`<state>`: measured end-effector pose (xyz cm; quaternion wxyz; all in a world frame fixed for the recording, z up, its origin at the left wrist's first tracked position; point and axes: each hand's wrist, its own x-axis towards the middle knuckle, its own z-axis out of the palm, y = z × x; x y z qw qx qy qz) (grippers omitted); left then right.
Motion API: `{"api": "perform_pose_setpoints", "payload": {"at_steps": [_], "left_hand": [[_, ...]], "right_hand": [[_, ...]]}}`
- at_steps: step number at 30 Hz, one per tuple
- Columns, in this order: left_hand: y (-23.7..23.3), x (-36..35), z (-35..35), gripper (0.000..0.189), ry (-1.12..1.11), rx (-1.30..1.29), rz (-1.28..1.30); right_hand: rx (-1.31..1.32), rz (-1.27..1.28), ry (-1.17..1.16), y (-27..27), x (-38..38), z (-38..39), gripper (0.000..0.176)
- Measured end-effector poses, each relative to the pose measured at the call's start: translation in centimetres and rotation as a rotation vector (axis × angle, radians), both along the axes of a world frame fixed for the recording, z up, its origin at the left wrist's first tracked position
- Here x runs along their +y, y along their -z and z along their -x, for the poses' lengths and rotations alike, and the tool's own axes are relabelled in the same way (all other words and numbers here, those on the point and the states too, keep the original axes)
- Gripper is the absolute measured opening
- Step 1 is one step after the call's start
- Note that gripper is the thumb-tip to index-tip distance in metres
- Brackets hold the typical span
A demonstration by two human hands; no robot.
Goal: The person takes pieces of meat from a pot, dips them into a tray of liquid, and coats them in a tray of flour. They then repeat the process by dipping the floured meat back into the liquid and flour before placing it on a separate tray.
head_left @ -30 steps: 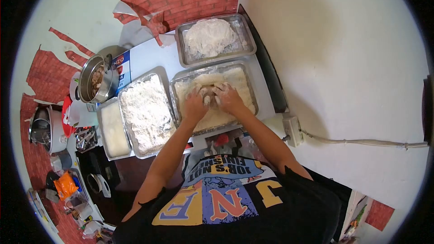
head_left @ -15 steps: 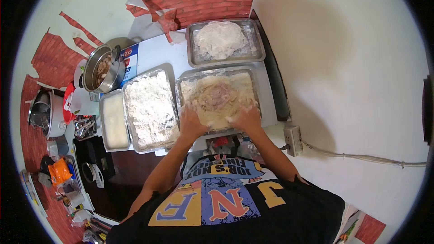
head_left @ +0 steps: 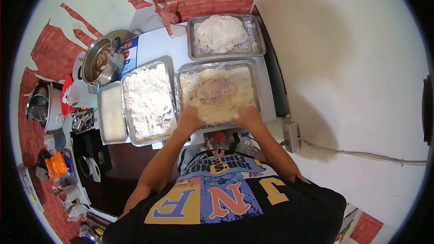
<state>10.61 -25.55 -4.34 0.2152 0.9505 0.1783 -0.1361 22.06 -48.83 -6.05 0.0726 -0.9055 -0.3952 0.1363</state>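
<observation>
A metal tray [head_left: 178,104] in front of me holds pale yellowish breading [head_left: 242,83]. In its middle lies a flattened, pinkish piece of meat [head_left: 217,90], partly covered by the breading. At the tray's near left corner is my left hand [head_left: 191,118], fingers curled in against the breading. My right hand [head_left: 248,116] sits at the near right corner, curled likewise and dusted with crumbs. Whatever lies inside either hand is hidden. Behind, a second metal tray [head_left: 258,54] carries a broad, flour-coated piece [head_left: 221,33].
Left of my hands are a tray of white flour [head_left: 149,101] and a narrower tray of pale liquid [head_left: 113,113]. Farther left stands a steel pot [head_left: 97,61] with brownish pieces inside. A wall socket [head_left: 291,136] with a cable is at the right.
Both hands have drawn their spread fingers inward into a curl at the near corners. The view has shifted slightly, so the trays appear a little higher.
</observation>
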Motion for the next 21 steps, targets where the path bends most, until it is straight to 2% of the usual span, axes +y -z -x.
{"api": "perform_pose_setpoints", "payload": {"at_steps": [2,6,8,9,11,12,14,15,17,18,20,21], "left_hand": [[1.5,-0.6,-0.7,0.039,0.010,-0.032,0.074],[2.2,-1.7,-2.2,0.032,-0.063,-0.124,0.132],[2.0,-1.2,-1.3,0.032,-0.077,-0.210,0.143],[1.8,-0.9,-0.9,0.032,-0.084,-0.252,0.150],[1.1,-0.3,-0.5,0.032,0.002,-0.062,0.340],[1.1,-0.2,-0.1,0.032,0.044,0.038,0.436],[4.0,-0.9,-0.6,0.036,0.036,0.009,0.301],[5.1,-1.1,-1.1,0.038,0.032,-0.009,0.228],[2.2,-0.6,-2.1,0.042,-0.014,-0.058,0.308],[1.1,-0.3,-2.3,0.044,-0.033,-0.083,0.350],[1.9,1.3,-0.7,0.045,-0.035,-0.253,0.320],[2.3,1.8,-0.2,0.045,-0.034,-0.342,0.308]], "right_hand": [[0.044,0.139,-0.194,2.6,1.1,-0.4,0.036],[0.061,-0.171,-0.070,3.4,3.5,-0.6,0.026],[-0.002,-0.372,0.091,4.1,3.0,-1.0,0.023],[0.077,-0.277,0.118,3.6,2.5,-0.8,0.026],[0.232,-0.085,0.168,1.5,1.7,-0.2,0.035],[0.264,-0.033,0.077,1.0,2.3,0.3,0.033],[0.318,0.064,-0.113,0.2,4.6,0.6,0.031],[0.320,0.032,-0.068,-0.2,5.3,0.1,0.031],[0.335,-0.035,0.033,-0.5,6.4,-0.3,0.030],[0.273,-0.111,0.082,-0.1,5.9,-0.4,0.034],[0.137,-0.254,0.186,0.6,4.2,-0.8,0.043],[0.093,-0.188,0.236,-0.3,4.1,-0.7,0.049]]}}
